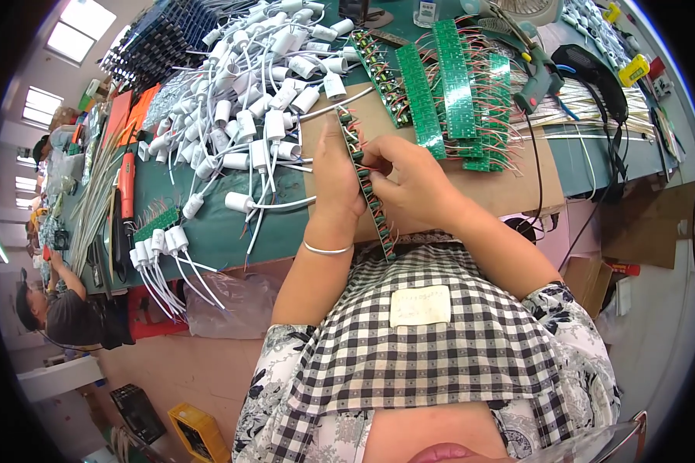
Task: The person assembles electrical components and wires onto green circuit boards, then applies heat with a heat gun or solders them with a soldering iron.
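A long, narrow green circuit board strip (374, 207) stands tilted on edge, its row of small components and thin red wires facing right. My left hand (335, 176) supports it from behind, palm against the board and thumb side up. Closed in a pinch, my right hand (411, 179) is at the board's component side, its fingertips by the wires. Whatever lies between those fingertips is too small to tell. Beneath both hands is a brown cardboard sheet (471, 191). The strip's lower end reaches close to my checked apron (440, 355).
White cylindrical lamp holders with cables (262, 131) are heaped to the left. Stacked green boards (452, 85) with red wires lie beyond my right hand. A glue gun (534, 86) sits at the right, an orange power screwdriver (126, 185) far left. Another person (66, 309) works at left.
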The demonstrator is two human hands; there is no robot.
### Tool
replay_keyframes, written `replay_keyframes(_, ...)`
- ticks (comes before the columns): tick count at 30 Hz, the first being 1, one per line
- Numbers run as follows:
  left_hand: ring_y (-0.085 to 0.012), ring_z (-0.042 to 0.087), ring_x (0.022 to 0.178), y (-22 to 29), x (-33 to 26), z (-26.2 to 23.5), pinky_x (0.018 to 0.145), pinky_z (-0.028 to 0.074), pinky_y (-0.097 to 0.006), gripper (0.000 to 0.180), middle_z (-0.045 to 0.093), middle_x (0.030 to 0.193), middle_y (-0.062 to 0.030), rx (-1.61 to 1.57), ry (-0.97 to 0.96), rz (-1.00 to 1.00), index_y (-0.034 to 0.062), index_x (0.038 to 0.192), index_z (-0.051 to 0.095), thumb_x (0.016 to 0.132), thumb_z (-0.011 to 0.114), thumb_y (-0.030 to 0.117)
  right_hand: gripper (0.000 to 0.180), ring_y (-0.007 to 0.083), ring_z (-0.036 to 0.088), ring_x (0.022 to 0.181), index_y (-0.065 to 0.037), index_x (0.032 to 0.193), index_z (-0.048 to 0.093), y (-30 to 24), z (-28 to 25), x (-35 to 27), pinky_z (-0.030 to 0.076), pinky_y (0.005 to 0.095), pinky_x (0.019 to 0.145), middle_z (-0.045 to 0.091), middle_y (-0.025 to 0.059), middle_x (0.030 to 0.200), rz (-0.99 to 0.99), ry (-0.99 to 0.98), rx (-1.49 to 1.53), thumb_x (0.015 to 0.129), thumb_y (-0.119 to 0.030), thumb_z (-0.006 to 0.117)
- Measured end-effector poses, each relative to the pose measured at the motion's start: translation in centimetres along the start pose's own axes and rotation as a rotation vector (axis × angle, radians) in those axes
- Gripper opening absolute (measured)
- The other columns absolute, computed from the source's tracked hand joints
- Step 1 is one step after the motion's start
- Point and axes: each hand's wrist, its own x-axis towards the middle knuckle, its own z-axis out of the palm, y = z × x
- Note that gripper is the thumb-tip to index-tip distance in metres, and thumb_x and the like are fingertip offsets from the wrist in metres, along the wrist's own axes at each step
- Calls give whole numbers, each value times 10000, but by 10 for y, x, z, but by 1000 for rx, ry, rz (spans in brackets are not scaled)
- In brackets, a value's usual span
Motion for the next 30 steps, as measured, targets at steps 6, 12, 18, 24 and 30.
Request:
replay_keyframes(6, -75, 499, 591, -1, 5, 2, 514, 424, -228, 340, 536, 743, -3, 228, 21, 171, 39, 950, 531, 963, 374, 340, 243, 156, 565, 785, 14, 957, 535, -13, -17, 0, 464, 282, 698, 556, 82, 806, -122, 5, -75, 715, 18, 558)
replay_keyframes(12, -77, 504, 589, 3, 4, 3, 490, 410, -201, 317, 556, 736, -13, 223, -15, 186, 41, 980, 535, 956, 400, 326, 274, 118, 526, 774, -24, 1036, 480, 5, 0, -7, 460, 270, 709, 527, 31, 819, 115, 4, 618, 810, -110, 610)
replay_keyframes(18, -68, 482, 596, 1, 3, 0, 498, 395, -203, 333, 549, 741, -6, 291, 0, 258, 35, 979, 534, 950, 416, 344, 284, 74, 512, 691, -55, 993, 466, 12, 2, -5, 461, 218, 615, 512, -2, 833, 410, -184, 740, 824, -195, 646)
replay_keyframes(24, -67, 470, 635, 0, 6, 0, 549, 397, -220, 318, 538, 751, -2, 366, -5, 302, 30, 922, 524, 965, 382, 311, 227, 74, 513, 664, -44, 930, 492, 7, 19, -8, 444, 215, 587, 533, -6, 784, 122, 87, 686, 830, -183, 641)
replay_keyframes(30, -83, 416, 622, 3, 14, -3, 557, 363, -246, 318, 497, 694, -3, 630, 56, 437, 20, 839, 495, 971, 370, 281, 138, 78, 527, 594, -39, 842, 537, 1, 17, -7, 432, 231, 527, 589, 41, 707, -206, 348, 145, 799, -86, 659)
